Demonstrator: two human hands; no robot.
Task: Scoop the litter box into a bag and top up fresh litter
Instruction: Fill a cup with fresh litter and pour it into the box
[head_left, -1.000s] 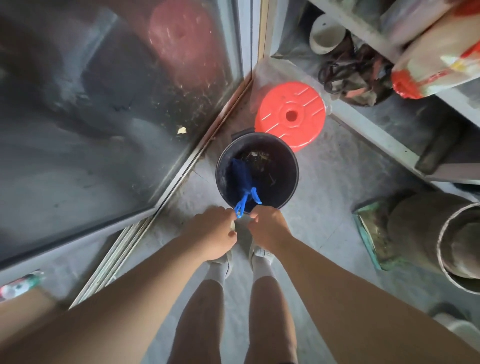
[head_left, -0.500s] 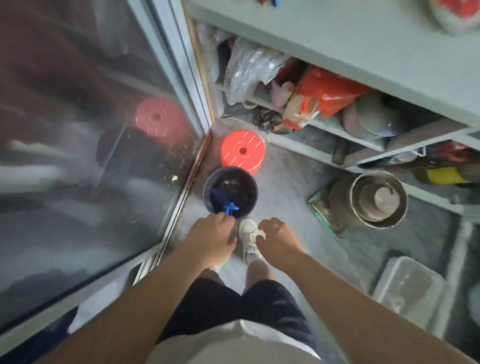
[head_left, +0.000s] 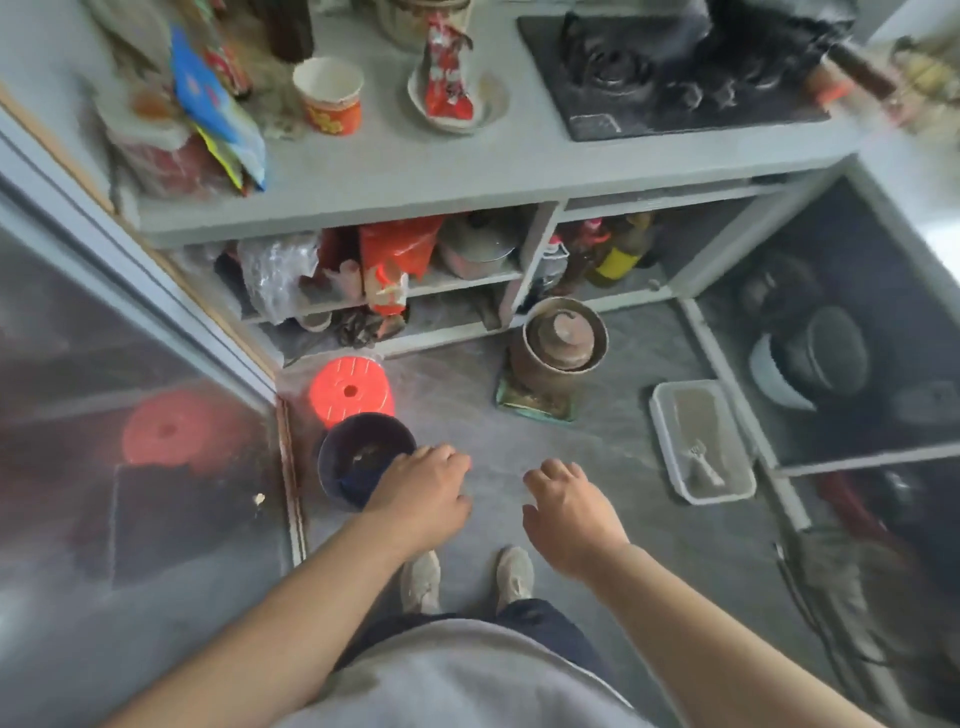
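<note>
the grey worktop (head_left: 467, 166) runs across the top, shelves beneath it. on the floor at the right lies the pale litter box (head_left: 702, 441), a small scoop (head_left: 701, 462) resting on its litter. the dark bucket (head_left: 363, 457) stands by the glass door, just before a red lid (head_left: 349, 391); something blue, perhaps the bag, lies inside it. the left hand (head_left: 423, 499) hangs over the bucket's rim and the right hand (head_left: 569, 509) is apart from it, both with loosely curled fingers, empty.
</note>
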